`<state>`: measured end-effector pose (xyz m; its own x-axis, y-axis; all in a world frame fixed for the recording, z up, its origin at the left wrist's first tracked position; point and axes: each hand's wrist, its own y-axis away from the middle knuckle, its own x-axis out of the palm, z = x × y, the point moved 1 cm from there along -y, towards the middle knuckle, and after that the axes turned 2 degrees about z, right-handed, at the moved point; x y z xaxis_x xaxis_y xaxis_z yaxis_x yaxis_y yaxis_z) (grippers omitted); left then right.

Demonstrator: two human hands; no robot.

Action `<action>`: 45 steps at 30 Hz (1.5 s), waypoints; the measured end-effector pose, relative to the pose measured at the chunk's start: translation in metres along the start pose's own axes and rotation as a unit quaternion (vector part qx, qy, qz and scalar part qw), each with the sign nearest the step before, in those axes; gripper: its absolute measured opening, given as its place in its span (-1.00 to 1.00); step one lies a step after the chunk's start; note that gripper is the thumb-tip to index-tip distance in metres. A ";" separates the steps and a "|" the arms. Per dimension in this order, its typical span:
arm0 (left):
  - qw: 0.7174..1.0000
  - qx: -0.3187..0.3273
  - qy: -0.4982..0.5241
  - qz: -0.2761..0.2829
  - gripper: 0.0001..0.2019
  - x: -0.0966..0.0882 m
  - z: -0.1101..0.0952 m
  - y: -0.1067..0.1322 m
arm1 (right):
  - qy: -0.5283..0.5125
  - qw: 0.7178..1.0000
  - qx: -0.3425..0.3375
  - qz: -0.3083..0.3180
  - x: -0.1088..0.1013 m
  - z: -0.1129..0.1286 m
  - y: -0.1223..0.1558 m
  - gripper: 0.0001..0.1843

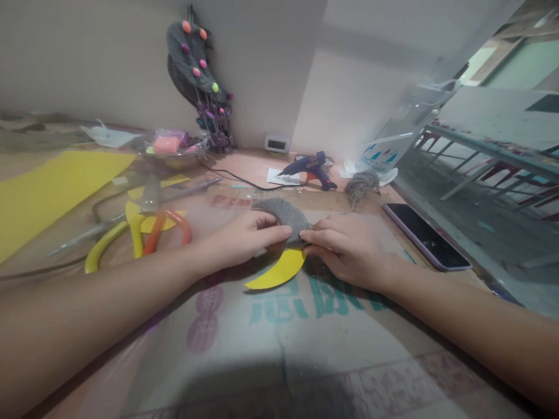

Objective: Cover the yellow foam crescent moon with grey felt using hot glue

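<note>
Between my two hands is a grey, fuzzy crescent [288, 214], yarn- or felt-covered. My left hand [255, 235] pinches its left side, thumb on top. With thumb and fingertips, my right hand [345, 247] grips its lower right end. A yellow paper crescent [279, 272] curves out beneath the grey one, its pointed tip toward the lower left. Whether the two pieces are joined is hidden by the fingers. Both hands are just above a printed cardboard sheet [244, 349].
A blue glue gun [312, 169] stands behind, with grey yarn [362, 186] to its right. A phone [425, 235] lies at right. Orange-handled scissors [168, 230], yellow-handled pliers [135, 230] and yellow sheet [56, 192] lie left. A grey crescent ornament [190, 61] hangs on the wall.
</note>
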<state>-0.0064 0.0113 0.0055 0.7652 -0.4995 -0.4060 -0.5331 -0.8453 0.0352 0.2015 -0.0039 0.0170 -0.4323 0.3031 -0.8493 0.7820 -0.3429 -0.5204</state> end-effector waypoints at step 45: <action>0.999 0.011 -0.029 -0.021 -0.63 0.000 0.002 0.000 | 0.052 0.998 -0.014 -0.013 -0.001 -0.001 0.003 -0.87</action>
<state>-0.0074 0.0124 0.0034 0.7653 -0.4518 -0.4586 -0.5094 -0.8605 -0.0024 0.2047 -0.0042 0.0169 -0.4046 0.4027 -0.8211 0.7845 -0.3086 -0.5379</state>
